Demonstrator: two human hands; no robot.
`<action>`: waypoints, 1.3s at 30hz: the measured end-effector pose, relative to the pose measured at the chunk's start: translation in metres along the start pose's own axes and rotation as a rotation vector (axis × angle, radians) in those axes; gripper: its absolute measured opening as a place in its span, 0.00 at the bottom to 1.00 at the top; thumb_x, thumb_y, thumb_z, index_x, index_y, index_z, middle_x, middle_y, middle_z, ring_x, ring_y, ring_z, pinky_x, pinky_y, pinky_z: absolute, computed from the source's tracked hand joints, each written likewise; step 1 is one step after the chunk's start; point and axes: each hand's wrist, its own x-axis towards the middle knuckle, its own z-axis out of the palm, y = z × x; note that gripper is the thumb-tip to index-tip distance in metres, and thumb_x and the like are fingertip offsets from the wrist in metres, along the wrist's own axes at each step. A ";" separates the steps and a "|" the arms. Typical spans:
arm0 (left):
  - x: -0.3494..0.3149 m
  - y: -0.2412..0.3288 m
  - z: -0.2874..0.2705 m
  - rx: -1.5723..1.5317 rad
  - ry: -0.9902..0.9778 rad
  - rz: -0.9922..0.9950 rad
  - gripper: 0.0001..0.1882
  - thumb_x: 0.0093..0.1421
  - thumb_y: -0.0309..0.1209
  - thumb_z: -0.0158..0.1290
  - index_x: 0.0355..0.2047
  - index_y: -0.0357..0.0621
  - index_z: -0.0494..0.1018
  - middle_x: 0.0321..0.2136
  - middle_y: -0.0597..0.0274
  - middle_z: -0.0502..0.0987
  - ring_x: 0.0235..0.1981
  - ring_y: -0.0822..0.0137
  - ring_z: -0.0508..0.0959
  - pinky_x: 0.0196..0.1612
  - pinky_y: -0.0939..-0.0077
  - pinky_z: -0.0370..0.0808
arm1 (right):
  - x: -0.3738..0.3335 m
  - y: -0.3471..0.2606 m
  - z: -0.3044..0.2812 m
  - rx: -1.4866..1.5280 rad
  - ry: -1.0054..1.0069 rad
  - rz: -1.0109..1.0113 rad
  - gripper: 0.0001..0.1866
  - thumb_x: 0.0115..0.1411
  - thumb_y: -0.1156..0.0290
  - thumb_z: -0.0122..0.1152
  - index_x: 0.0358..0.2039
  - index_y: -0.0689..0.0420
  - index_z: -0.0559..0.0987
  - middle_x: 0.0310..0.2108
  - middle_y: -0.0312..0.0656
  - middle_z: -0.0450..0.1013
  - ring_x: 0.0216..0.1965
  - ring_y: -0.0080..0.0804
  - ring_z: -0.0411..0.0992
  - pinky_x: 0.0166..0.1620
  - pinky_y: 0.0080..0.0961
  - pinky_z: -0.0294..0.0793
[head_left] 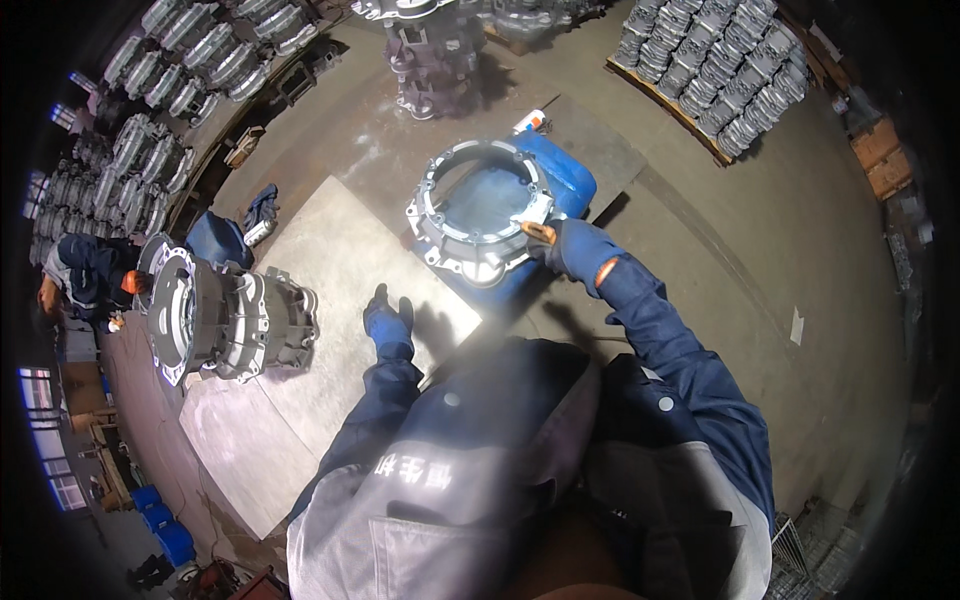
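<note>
A ring-shaped cast-metal housing with a bolt-holed flange sits on a blue plastic drum, open side up. At the right of its rim, my gloved right hand is closed around a tool with an orange-brown handle. The working end of that tool is too small to make out. Lower left of the housing and apart from it, my gloved left hand is held over a pale floor sheet, fingers spread and nothing in them.
Stacked housings stand at the left, with another stack at the far side. Pallets of castings line the far right and far left. A white and orange bottle is behind the drum. Another person works at the left edge.
</note>
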 end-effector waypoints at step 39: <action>0.077 0.270 0.059 -1.025 -0.964 -0.414 0.16 0.63 0.32 0.54 0.47 0.34 0.72 0.43 0.53 0.74 0.35 0.58 0.77 0.37 0.68 0.76 | -0.239 0.119 0.111 1.512 0.078 0.390 0.20 0.65 0.65 0.54 0.55 0.61 0.72 0.42 0.39 0.75 0.43 0.24 0.72 0.47 0.23 0.71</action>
